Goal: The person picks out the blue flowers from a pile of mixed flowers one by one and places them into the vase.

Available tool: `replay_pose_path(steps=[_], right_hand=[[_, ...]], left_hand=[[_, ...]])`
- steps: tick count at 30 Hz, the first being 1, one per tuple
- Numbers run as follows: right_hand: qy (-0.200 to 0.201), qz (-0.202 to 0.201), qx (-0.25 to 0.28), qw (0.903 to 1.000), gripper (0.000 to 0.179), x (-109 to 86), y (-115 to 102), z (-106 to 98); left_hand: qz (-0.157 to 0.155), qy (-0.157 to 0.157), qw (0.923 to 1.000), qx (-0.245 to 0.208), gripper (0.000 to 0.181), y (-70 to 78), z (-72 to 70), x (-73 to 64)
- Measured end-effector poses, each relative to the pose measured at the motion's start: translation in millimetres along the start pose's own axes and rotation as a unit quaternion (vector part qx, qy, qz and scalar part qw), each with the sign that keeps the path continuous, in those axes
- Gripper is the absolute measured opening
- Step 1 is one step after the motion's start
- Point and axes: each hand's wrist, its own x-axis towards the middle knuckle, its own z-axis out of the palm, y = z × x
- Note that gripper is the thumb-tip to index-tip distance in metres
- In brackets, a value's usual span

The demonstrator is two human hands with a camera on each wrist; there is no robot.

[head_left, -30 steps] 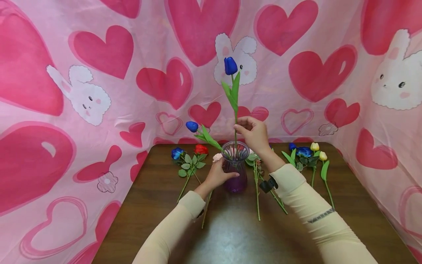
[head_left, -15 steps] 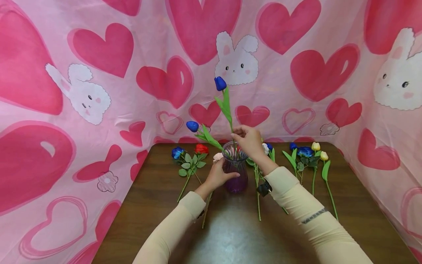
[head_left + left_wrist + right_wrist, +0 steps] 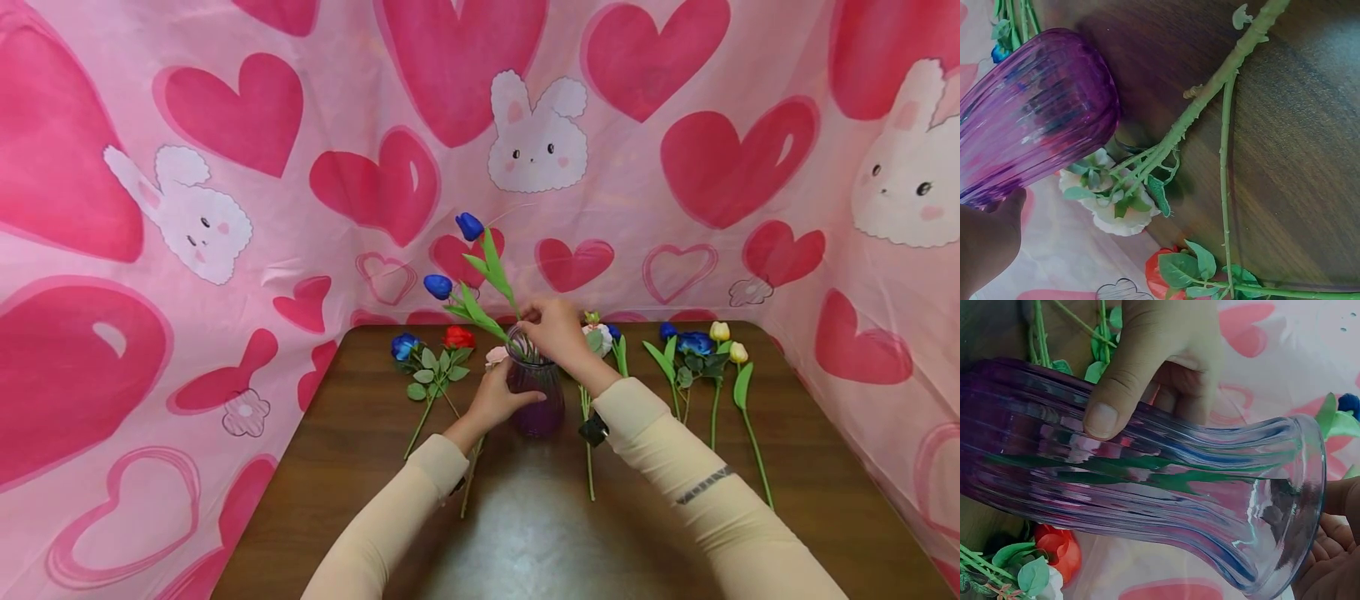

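Note:
A ribbed glass vase (image 3: 536, 404), purple below and clear toward its flared mouth, stands on the table. My left hand (image 3: 495, 398) grips its side, thumb across the front; in the right wrist view the thumb of that left hand (image 3: 1125, 375) lies on the ribbed glass. At the mouth, my right hand (image 3: 557, 335) pinches the stem of a blue tulip (image 3: 470, 226) that leans left, its lower stem inside the vase. Another blue tulip (image 3: 438, 287) leans left out of the rim, lower down. Green stems (image 3: 1147, 478) show through the glass.
Left of the vase lie a blue rose (image 3: 405, 346), a red rose (image 3: 458, 337) and a pale pink flower (image 3: 496, 356). To the right are a white flower (image 3: 599, 339), another blue flower (image 3: 695, 342) and yellow tulips (image 3: 737, 352). A heart-printed cloth (image 3: 450, 192) hangs behind the table (image 3: 525, 517).
The right hand has come down and left toward the vase mouth, lowering the pinched tulip and tilting it left beside the other one. The left hand and the vase have stayed in place.

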Motion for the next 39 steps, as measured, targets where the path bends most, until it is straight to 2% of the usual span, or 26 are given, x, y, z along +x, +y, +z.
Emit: replay_pose_path(steps=[14, 24, 39], right_hand=[[-0.058, 0.010, -0.059, 0.9965, 0.011, 1.3, -0.8, 9.6], [-0.079, 0.034, -0.083, 0.9929, 0.010, 1.4, -0.9, 8.3], [-0.108, 0.038, -0.111, 0.9873, 0.005, -0.4, -2.9, 6.1]], left_hand=[[0.021, 0.004, 0.9997, 0.007, 0.082, -2.1, 0.3, 0.1], [0.023, 0.006, 0.9997, -0.001, 0.083, -2.3, 0.6, 0.4], [0.020, 0.004, 0.9997, -0.011, 0.082, -1.9, -0.1, -0.8]])
